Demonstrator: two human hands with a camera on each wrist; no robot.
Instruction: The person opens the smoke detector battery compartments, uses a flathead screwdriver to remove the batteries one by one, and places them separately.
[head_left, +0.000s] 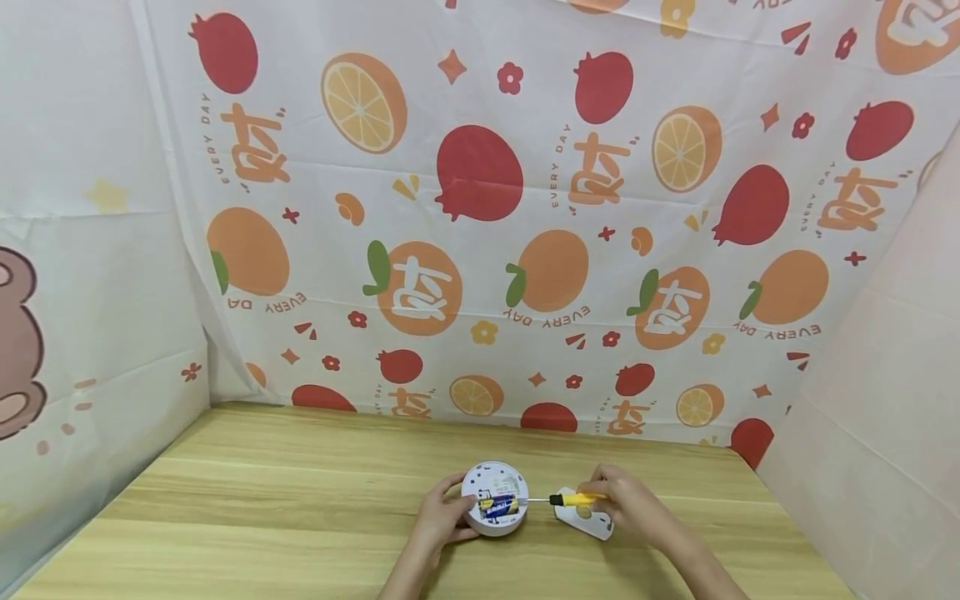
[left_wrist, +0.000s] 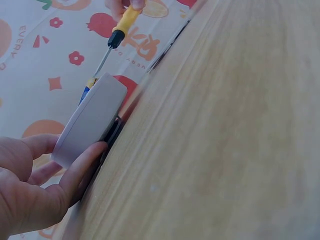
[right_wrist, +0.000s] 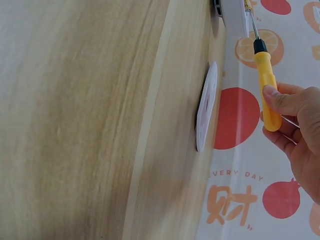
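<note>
A round white battery-powered device (head_left: 491, 480) faces up near the front of the table, with blue-and-yellow batteries (head_left: 498, 506) showing in its open compartment. My left hand (head_left: 438, 518) grips its left side, the thumb near the batteries and the fingers at the rim; in the left wrist view the device's side wall (left_wrist: 92, 117) is tilted between thumb and fingers. My right hand (head_left: 628, 502) holds a screwdriver (head_left: 576, 499) by its yellow handle, pinched between thumb and fingers in the right wrist view. The screwdriver's metal shaft points left, its tip at the batteries' right end.
Under and beside the right hand, a flat white plate (head_left: 587, 523) with openings lies on the wood-grain table (head_left: 300, 500). A fruit-printed cloth (head_left: 480, 250) hangs along the table's back edge. Pale cloths hang at left and right.
</note>
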